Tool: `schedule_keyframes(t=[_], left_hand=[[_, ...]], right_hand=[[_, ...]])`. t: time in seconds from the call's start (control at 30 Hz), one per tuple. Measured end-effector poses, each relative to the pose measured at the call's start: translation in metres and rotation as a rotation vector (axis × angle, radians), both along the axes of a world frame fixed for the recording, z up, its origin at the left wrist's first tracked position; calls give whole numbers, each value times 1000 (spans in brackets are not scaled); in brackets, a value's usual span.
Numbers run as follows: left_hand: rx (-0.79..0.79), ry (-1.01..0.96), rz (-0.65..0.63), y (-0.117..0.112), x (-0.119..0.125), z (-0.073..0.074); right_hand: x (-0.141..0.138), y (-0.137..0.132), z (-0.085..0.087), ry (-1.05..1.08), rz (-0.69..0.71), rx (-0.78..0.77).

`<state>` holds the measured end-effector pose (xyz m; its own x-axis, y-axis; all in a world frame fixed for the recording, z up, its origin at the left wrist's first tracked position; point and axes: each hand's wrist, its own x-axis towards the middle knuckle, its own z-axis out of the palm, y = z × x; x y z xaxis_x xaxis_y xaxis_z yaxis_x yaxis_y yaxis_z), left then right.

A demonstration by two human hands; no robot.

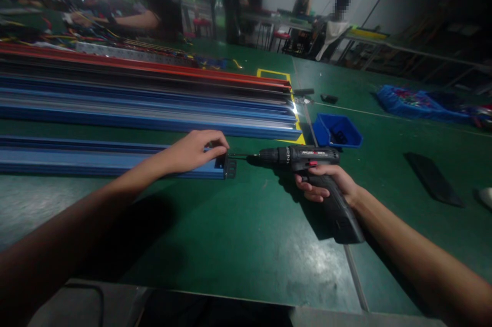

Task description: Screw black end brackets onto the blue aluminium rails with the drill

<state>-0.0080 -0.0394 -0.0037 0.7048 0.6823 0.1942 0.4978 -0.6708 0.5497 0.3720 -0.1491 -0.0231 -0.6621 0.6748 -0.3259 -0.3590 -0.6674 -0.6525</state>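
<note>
My right hand [326, 183] is wrapped round the grip of a black cordless drill [315, 158], which points left with a long thin bit [242, 156]. The bit's tip meets a black end cap [230, 168] on the end of a blue metal profile [192, 173] lying flat. My left hand [196, 150] rests over that end of the profile, thumb and forefinger closed together at the cap beside the bit's tip. Whatever the fingertips hold there is too small to make out.
Behind lie several long blue, black and orange profiles [246, 129] by yellow tape [272, 72]. A blue bin [338, 130] with dark parts stands right of them. Farther right are a dark flat piece [434, 178] and a blue tray [411, 101]. Across the table, a person's arm [138, 20] reaches over wires.
</note>
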Motion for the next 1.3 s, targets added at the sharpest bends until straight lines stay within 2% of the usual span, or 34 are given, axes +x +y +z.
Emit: schedule_keyframes(t=[1.3], left_hand=[[3,4,-12,0,0,1]], right_hand=[[0,0,0,-5,-19,-12]])
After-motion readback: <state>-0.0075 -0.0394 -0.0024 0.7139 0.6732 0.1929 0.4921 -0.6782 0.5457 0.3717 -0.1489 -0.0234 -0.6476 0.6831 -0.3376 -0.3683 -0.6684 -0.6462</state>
